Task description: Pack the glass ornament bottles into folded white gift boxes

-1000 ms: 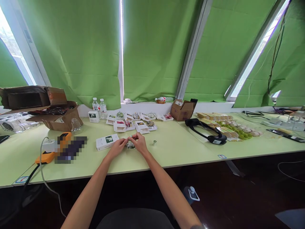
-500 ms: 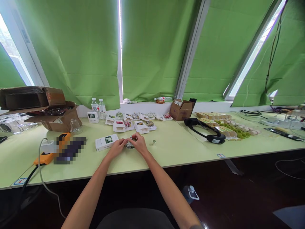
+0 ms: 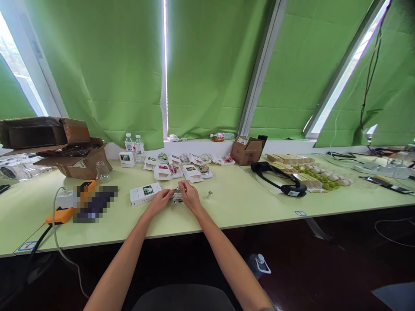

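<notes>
— Where do the person's hands sit?

— Both rest on the pale green table (image 3: 246, 203), near the middle of its front edge. The left hand (image 3: 159, 200) and right hand (image 3: 190, 196) meet around a small round clear glass bottle (image 3: 177, 197) that stands on the table between them.

— How are the fingers set?

— The left fingers (image 3: 169, 193) curl against the bottle's left side. The right fingers (image 3: 182, 186) pinch together at its top; what they grip there is too small to make out.

— What lies around it?

— A flat white box with a flower picture (image 3: 145, 193) lies just left of the left hand. A small silver cylindrical cap (image 3: 209, 195) stands apart to the right. Toward the back edge sits a cluster of opened white boxes (image 3: 181, 166), with two clear plastic water bottles (image 3: 135, 146) beside them. A black headset (image 3: 280, 178) lies toward the right, and a brown cardboard box (image 3: 76, 160) stands at the left.
</notes>
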### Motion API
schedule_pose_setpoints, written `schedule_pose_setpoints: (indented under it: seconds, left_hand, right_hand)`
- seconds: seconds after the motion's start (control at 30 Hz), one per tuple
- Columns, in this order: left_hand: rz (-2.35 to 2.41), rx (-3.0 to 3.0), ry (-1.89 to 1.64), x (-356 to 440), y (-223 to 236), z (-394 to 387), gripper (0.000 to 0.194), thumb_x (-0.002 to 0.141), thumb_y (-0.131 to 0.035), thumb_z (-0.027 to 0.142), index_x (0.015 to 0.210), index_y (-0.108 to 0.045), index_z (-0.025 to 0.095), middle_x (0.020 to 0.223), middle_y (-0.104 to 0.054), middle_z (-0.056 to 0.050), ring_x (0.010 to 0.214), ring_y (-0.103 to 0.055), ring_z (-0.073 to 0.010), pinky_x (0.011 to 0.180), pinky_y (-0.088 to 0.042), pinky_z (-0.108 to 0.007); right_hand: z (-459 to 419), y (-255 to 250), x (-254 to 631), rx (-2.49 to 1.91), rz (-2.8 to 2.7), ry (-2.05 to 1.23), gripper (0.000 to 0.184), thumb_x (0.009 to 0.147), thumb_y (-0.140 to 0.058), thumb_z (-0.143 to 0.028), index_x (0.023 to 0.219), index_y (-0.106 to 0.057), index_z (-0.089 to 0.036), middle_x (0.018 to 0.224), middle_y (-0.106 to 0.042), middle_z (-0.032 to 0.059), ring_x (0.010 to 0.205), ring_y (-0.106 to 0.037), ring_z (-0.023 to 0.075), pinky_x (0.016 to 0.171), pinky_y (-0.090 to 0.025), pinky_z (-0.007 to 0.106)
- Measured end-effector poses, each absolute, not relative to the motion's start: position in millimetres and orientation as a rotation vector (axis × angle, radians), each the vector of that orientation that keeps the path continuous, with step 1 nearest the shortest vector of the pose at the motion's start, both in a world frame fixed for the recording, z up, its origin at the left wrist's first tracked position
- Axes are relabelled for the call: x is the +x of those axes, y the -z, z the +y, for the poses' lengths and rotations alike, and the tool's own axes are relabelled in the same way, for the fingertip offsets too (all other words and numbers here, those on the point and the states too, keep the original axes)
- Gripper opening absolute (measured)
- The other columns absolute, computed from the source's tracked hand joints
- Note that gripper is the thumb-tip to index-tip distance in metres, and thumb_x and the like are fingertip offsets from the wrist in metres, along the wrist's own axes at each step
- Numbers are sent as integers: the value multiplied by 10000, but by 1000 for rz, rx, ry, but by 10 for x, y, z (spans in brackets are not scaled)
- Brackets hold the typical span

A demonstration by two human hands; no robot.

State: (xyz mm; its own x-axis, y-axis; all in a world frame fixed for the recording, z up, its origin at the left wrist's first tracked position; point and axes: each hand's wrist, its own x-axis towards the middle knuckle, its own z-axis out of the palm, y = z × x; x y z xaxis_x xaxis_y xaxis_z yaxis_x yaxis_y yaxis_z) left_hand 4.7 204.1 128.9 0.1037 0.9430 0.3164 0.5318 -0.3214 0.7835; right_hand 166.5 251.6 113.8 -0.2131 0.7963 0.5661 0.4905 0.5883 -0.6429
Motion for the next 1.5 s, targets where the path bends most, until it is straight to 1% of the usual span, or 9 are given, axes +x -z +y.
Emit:
schedule_pose_setpoints:
  seconds: [0.13,0.37,0.57,0.87,1.0,1.1,1.17,1.37,1.5]
  left_hand:
    - [1421,1905,-1134,44,-1277,2043,502,853,-360,614,715,-562,177,643,-527,-4,650,-456,-175,611,-343,-269]
    - [1388,1911,-1128,24,-1226,2083,481,862,-360,612,663,-470,188,612,-425,25,600,-381,-143,576,-291,-258]
    - [1384,1918,-1118,10,-1219,2095,493,860,-363,622,648,-458,188,601,-391,33,586,-364,-135,564,-277,-255]
    - [1396,1909,-1140,16,-1223,2077,538,850,-352,648,677,-542,175,606,-461,21,607,-424,-150,582,-316,-259]
    - [1392,1890,-1139,25,-1210,2044,504,824,-424,626,853,-640,172,693,-578,-6,670,-512,-176,640,-384,-277]
    - [1365,1888,-1132,35,-1203,2018,479,767,-541,581,998,-653,176,815,-652,-38,772,-576,-205,716,-428,-303]
    - [1332,1895,-1126,38,-1199,2009,455,760,-574,536,1029,-652,177,888,-674,-54,824,-599,-215,750,-440,-311]
    - [1259,1906,-1099,32,-1201,1986,382,800,-559,483,975,-659,158,934,-699,-67,855,-630,-223,758,-458,-308]
    - [1262,1894,-1093,33,-1209,1959,386,804,-562,495,958,-656,154,943,-707,-76,879,-640,-242,774,-467,-321]
  right_hand:
    - [2538,-1129,1684,-1132,-1801,-359,388,996,-237,-362,1058,-593,-219,867,-702,19,778,-644,173,722,-420,254]
    - [2569,-1090,1692,-1248,-1790,-305,338,973,-317,-337,941,-631,-217,801,-709,30,747,-649,182,691,-409,247]
    - [2545,-1069,1733,-1252,-1770,-316,246,921,-420,-320,891,-638,-210,787,-706,32,703,-647,180,680,-437,251]
    - [2366,-1000,1974,-1120,-1764,-226,273,919,-421,-375,911,-635,-205,804,-697,46,671,-639,188,635,-489,286]
    - [2279,-995,2154,-1054,-1709,-245,320,929,-399,-418,941,-629,-196,873,-696,74,693,-637,189,594,-510,287]
    - [2249,-990,2282,-1043,-1644,-219,337,933,-392,-429,962,-629,-191,905,-691,89,752,-639,199,625,-527,301]
    - [2251,-982,2352,-1042,-1609,-185,340,937,-389,-421,974,-632,-186,912,-688,96,791,-636,206,664,-532,318]
    - [2314,-940,2530,-1062,-1568,-51,324,928,-415,-404,990,-643,-182,948,-679,114,880,-619,233,823,-504,400]
    - [2380,-907,2662,-1107,-1556,-15,315,911,-429,-393,1014,-636,-179,977,-677,118,954,-603,253,869,-479,430]
